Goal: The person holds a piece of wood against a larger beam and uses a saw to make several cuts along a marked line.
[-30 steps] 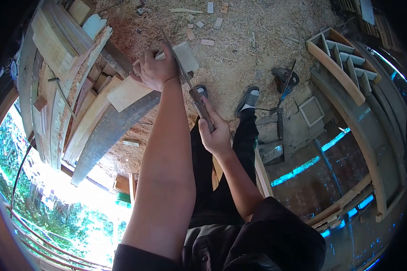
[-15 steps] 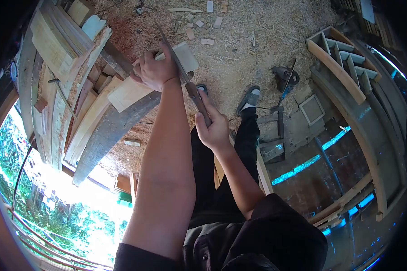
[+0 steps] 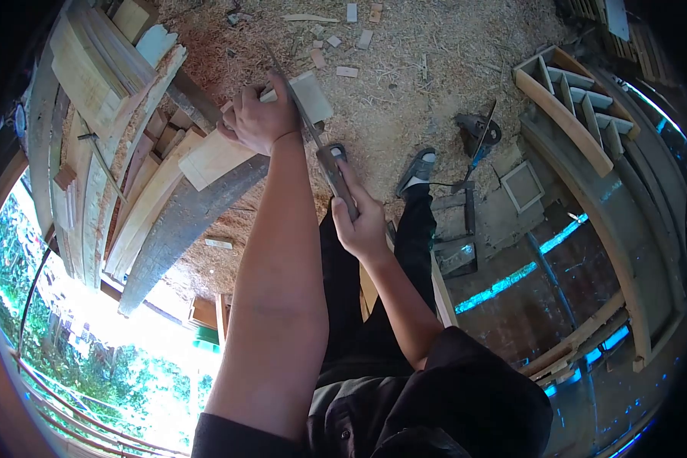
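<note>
My right hand (image 3: 360, 226) is closed round the wooden handle of a handsaw (image 3: 310, 126), whose thin blade points up and to the left. The blade lies across a pale wooden board (image 3: 311, 97), close beside the thumb of my left hand (image 3: 264, 118). That left hand presses down on the board, its fingers curled over the board's edge. The board rests on a larger grey plank (image 3: 195, 200). Where the blade meets the wood is partly hidden by my left hand.
Stacked boards (image 3: 99, 80) and a hammer (image 3: 103, 166) lie at the left. A power tool (image 3: 477, 133) stands on the sawdust floor right of my shoe (image 3: 417, 169). A wooden frame with compartments (image 3: 569, 103) is at the upper right. Offcuts (image 3: 346, 72) lie ahead.
The saw and my right hand have shifted slightly down, back toward my body. My left hand stays on the board. The whole view has moved a little.
</note>
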A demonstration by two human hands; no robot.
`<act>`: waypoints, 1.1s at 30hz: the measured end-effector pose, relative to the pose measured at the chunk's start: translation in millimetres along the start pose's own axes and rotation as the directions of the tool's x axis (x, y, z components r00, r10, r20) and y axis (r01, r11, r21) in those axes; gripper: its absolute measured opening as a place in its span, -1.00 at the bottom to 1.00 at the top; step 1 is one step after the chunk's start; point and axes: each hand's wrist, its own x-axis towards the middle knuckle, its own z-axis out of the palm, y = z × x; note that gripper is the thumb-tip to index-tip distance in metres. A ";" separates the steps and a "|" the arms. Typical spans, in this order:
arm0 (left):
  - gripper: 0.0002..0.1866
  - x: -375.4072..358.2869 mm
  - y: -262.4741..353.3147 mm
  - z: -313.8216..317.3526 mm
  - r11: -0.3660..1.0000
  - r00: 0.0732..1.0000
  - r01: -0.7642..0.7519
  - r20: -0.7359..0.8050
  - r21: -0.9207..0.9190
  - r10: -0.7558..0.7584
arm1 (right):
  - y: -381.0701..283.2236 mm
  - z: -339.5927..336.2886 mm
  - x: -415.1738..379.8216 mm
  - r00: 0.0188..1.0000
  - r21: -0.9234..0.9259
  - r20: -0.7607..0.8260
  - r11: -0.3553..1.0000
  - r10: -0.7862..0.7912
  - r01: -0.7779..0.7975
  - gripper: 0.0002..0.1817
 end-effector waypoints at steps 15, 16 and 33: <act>-0.47 -0.6 -2.2 2.3 1.000 0.999 -0.017 -0.033 0.000 0.017 | 11.3 -11.5 -26.8 0.994 0.087 0.074 0.993 0.075 -0.081 -0.35; -0.47 -0.5 -1.4 1.3 1.000 1.000 -0.002 -0.028 -0.022 0.002 | 14.4 -9.1 -25.0 0.994 0.086 0.073 0.993 0.075 -0.081 -0.35; -0.60 -0.4 -10.4 17.9 0.980 0.997 0.018 -0.071 -0.200 -0.033 | 16.6 13.8 10.8 0.996 0.044 -0.020 0.996 -0.083 0.083 -0.32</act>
